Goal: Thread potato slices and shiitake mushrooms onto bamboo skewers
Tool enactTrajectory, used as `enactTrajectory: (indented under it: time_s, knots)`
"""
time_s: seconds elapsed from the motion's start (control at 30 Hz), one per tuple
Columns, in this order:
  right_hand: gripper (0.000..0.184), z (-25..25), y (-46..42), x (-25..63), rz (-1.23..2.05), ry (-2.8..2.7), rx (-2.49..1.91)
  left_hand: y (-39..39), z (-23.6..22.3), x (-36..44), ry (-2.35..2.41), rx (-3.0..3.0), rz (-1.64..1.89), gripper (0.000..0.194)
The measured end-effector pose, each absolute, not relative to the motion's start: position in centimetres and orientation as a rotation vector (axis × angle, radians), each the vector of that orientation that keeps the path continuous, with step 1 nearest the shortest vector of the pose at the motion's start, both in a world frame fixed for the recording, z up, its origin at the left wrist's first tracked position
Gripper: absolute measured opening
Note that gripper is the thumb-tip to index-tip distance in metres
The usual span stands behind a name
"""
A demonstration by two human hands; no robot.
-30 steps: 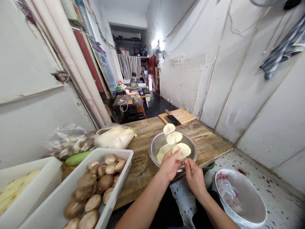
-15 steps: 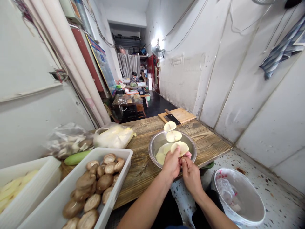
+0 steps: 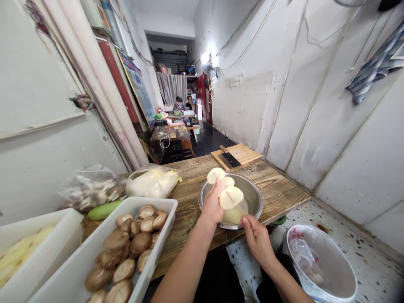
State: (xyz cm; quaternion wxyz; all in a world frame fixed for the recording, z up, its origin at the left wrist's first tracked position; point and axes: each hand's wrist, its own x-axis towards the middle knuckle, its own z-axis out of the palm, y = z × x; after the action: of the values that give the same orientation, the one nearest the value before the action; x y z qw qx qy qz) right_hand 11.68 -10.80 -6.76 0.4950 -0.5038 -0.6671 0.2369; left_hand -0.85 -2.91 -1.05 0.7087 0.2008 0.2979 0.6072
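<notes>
Three pale potato slices (image 3: 231,198) are threaded on a thin wooden skewer (image 3: 239,210) above the steel bowl (image 3: 259,210). My right hand (image 3: 257,240) pinches the lower end of the skewer between thumb and fingers. Around the upper slices my left hand (image 3: 212,205) is closed, its fingertips partly hidden behind them. More potato slices (image 3: 233,215) lie in the bowl below. On the table behind the bowl, another skewer (image 3: 254,179) rests beside the cutting board.
A cleaver (image 3: 229,160) lies on the cutting board (image 3: 246,154). To the left stand a tray of mushrooms (image 3: 174,208), a tray of sliced potato (image 3: 67,216), a green gourd (image 3: 102,211) and plastic bags (image 3: 153,181). A lined bin (image 3: 342,261) is at right. Another person (image 3: 179,105) sits far back.
My left hand has moved left and up along the skewer to the upper slices. The skewer now tilts more to the left, and the slices sit closer together. My right hand still grips its lower end.
</notes>
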Motion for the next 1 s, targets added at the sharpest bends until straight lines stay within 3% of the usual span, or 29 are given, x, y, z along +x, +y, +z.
enactTrajectory:
  time_s: [0.23, 0.4, 0.57, 0.63, 0.77, 1.0]
  knots:
    - [0.033, -7.7, -11.0, 11.9, 0.921, -1.516, -1.183, -0.7, -0.1, -2.6, 0.659, 0.469, 1.347, 0.022]
    - [0.037, -8.6, -10.7, 11.2, 1.267, -1.225, -1.075, -1.0, -0.5, -2.4, 0.558, 0.546, 1.250, 0.029]
    - [0.041, -8.3, -11.5, 10.5, 1.386, -1.074, -1.026, -1.2, -0.8, -2.5, 0.627, 0.560, 1.309, 0.022]
    - [0.041, -7.9, -11.9, 10.4, 1.415, -1.033, -1.008, -1.1, -0.4, -2.8, 0.609, 0.524, 1.259, 0.030]
    - [0.041, -7.0, -11.9, 10.5, 1.437, -0.893, -0.905, -2.4, -0.1, -2.7, 0.554, 0.530, 1.192, 0.063]
    - [0.038, -6.7, -11.4, 9.9, 1.308, -0.773, -0.905, -8.3, -2.8, 1.8, 0.828, 0.917, 1.239, 0.034]
